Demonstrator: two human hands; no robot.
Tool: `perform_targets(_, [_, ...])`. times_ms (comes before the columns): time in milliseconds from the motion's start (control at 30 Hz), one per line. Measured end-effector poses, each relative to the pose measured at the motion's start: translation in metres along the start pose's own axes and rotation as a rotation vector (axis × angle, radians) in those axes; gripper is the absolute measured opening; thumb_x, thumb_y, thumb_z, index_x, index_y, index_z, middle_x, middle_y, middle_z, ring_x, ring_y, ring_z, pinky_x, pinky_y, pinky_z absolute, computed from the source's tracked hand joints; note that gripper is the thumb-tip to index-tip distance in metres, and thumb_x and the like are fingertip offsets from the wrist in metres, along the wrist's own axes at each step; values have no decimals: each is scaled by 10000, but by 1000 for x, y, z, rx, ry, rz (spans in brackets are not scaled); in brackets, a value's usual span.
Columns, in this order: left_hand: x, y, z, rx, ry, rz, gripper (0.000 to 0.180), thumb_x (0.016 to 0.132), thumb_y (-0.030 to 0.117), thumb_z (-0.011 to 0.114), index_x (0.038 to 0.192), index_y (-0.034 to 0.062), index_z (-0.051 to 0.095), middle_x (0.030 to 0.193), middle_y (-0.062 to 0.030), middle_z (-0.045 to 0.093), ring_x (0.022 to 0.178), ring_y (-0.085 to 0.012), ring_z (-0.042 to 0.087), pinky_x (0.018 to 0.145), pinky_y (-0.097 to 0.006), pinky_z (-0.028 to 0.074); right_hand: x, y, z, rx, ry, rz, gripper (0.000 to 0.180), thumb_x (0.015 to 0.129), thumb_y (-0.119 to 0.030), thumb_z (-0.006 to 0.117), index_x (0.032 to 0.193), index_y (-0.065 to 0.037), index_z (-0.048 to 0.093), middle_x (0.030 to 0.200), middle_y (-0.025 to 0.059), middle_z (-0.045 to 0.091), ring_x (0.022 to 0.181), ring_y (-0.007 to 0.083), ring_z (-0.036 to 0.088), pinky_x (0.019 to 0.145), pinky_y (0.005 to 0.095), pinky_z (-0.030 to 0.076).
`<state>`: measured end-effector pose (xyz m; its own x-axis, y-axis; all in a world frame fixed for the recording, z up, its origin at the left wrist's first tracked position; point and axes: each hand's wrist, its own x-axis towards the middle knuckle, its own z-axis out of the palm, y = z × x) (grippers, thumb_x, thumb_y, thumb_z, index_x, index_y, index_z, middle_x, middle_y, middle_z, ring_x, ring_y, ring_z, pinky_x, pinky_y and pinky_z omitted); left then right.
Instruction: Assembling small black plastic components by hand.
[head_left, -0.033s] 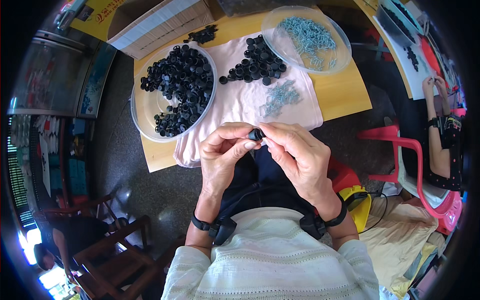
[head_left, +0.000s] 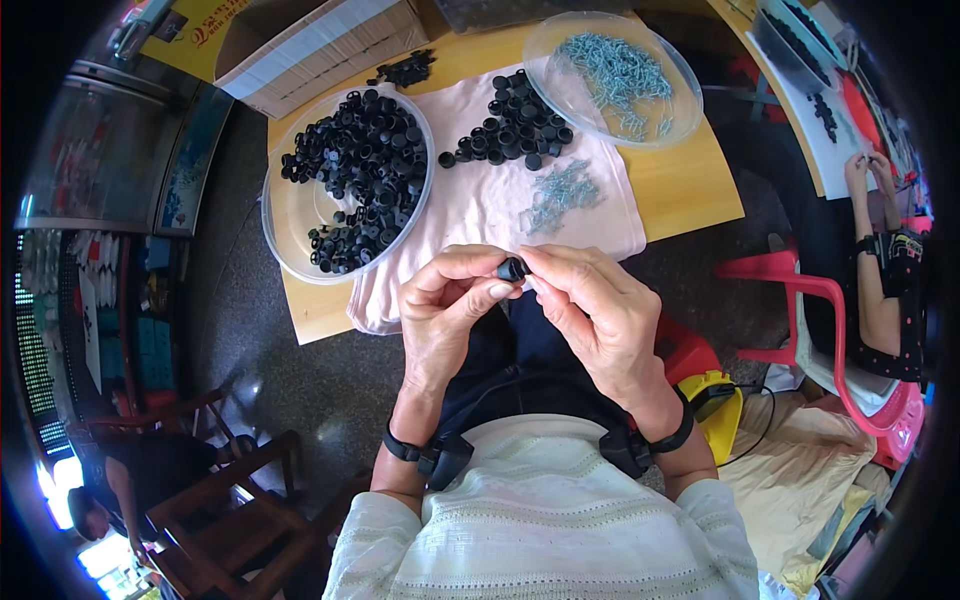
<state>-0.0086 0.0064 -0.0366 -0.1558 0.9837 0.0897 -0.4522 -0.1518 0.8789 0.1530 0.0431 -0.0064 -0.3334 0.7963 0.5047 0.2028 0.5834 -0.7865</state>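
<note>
Above my lap, close to the near edge of the table, a small round black plastic piece (head_left: 512, 269) is pinched between my two hands. My left hand (head_left: 438, 312) grips it by thumb and forefinger from the left. From the right, the fingertips of my right hand (head_left: 603, 312) close on its other side; whether they also hold a tiny metal part cannot be made out. Just beyond the hands, a pile of thin silvery metal pieces (head_left: 562, 195) lies on a pink cloth (head_left: 465, 215). Farther off on that cloth is a heap of black caps (head_left: 515, 125).
A clear round tub (head_left: 268, 225) of black plastic parts stands left; a clear bowl (head_left: 695, 110) of metal pieces stands far right. Behind are small black parts (head_left: 405, 69) and a cardboard box (head_left: 320, 55). A pink plastic chair (head_left: 835, 300) and a seated co-worker (head_left: 880, 290) are at right.
</note>
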Motion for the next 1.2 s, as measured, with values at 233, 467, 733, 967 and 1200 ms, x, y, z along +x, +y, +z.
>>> perform_targets(233, [-3,0,1,88,-26,13,230,797,-96,657,1022,-49,640,1056,-155,614,904,-199,643,805,-300,569,-3,3,1,-23,10,-19,345,752,104,650,1085,16,626,976,135,647,833,249,655,704,306,551])
perform_targets(467, [-1,-4,4,174,-17,-7,218,783,-85,670,996,-46,648,1022,-161,629,837,-217,667,778,-319,580,-10,9,5,17,38,69,282,784,88,645,1055,12,619,945,132,639,777,234,647,668,293,535])
perform_targets(733, [1,-2,14,32,31,-120,216,788,-82,681,997,-41,646,1037,-135,635,894,-178,649,808,-284,559,-7,12,3,60,85,103,277,782,72,657,1048,7,614,933,132,637,745,219,638,627,283,530])
perform_targets(967, [2,-4,19,-80,110,-182,179,789,-60,695,951,2,653,1016,-98,656,911,-152,642,842,-288,530,-3,12,3,-109,76,-30,391,702,76,691,1077,6,606,979,123,631,789,243,626,648,311,544])
perform_targets(1200, [1,-9,18,-170,131,-264,148,802,-29,699,934,23,657,1003,-81,661,914,-132,627,843,-269,508,-1,16,2,-227,76,-113,379,688,88,719,1047,-7,645,966,123,651,775,223,646,625,293,545])
